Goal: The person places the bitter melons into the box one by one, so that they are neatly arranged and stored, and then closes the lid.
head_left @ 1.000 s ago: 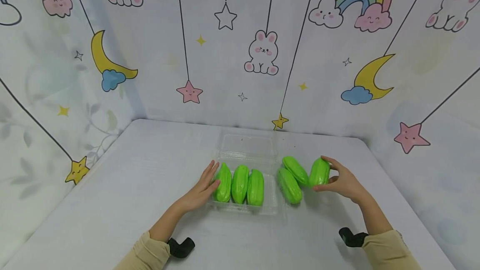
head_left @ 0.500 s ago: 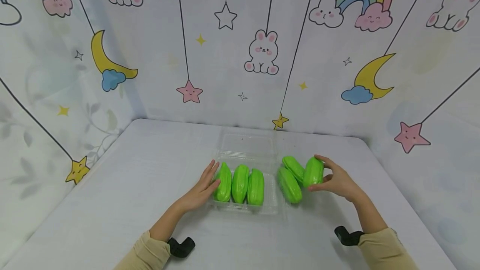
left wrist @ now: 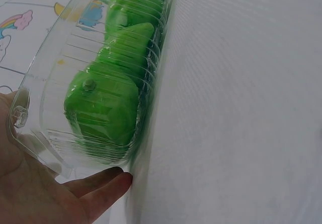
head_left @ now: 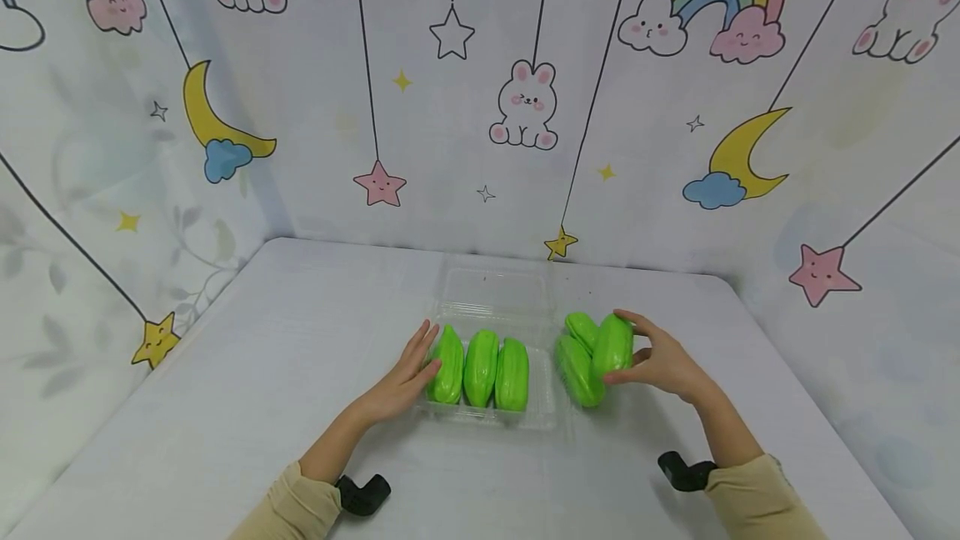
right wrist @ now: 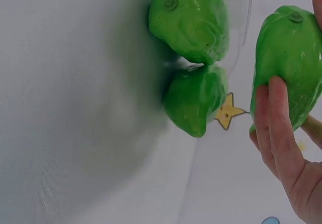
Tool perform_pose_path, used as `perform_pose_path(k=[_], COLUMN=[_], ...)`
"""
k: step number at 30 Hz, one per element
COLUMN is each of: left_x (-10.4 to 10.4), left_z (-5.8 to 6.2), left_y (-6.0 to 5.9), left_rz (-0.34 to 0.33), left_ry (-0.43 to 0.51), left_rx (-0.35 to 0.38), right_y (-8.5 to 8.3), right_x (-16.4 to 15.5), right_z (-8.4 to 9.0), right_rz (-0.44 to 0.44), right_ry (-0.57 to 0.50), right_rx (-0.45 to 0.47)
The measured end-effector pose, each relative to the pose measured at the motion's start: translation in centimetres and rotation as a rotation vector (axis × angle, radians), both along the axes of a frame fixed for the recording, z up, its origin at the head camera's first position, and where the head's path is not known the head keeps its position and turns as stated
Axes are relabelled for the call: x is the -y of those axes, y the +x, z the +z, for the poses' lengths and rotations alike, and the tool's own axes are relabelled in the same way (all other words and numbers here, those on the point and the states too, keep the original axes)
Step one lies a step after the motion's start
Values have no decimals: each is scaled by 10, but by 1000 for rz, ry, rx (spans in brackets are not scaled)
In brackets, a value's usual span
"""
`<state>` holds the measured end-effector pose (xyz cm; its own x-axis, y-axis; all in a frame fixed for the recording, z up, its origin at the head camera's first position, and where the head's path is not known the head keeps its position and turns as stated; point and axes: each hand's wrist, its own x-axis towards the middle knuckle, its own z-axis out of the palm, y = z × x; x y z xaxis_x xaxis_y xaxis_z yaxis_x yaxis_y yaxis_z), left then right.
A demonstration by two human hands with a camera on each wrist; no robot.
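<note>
My right hand grips a glossy green papaya-shaped fruit between thumb and fingers; in the right wrist view this fruit is up off the table. Close to its left, two similar fruits lie against each other on the table, one partly hidden by it. Three more green fruits stand side by side in a clear plastic box, with space at its right end. Against the box's left wall rests my left hand, fingers extended; in the left wrist view its fingertips are by the bottom corner.
The box's clear lid is folded back flat behind it. A white cloth covers the table, and a printed curtain rises along the back and sides. Each wrist carries a black camera mount.
My right hand has moved left with the green fruit, bringing it from beside the two loose fruits to partly in front of them. My left hand and the box have stayed put.
</note>
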<state>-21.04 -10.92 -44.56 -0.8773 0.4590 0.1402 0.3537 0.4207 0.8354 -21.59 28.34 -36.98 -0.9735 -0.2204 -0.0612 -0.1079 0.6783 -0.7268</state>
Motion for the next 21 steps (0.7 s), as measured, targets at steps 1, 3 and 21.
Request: perform_pose_path(k=[1,3,21], left_x=[0,0,0], left_z=[0,0,0], left_y=[0,0,0], left_rz=[0,0,5], left_ry=[0,1,-3], left_rx=[1,1,-7], right_y=[0,-1,-1], right_x=[1,4,26], right_z=[0,0,-1], right_rz=[1,6,62], right_ry=[1,2,-33], right_rx=[2,2,1])
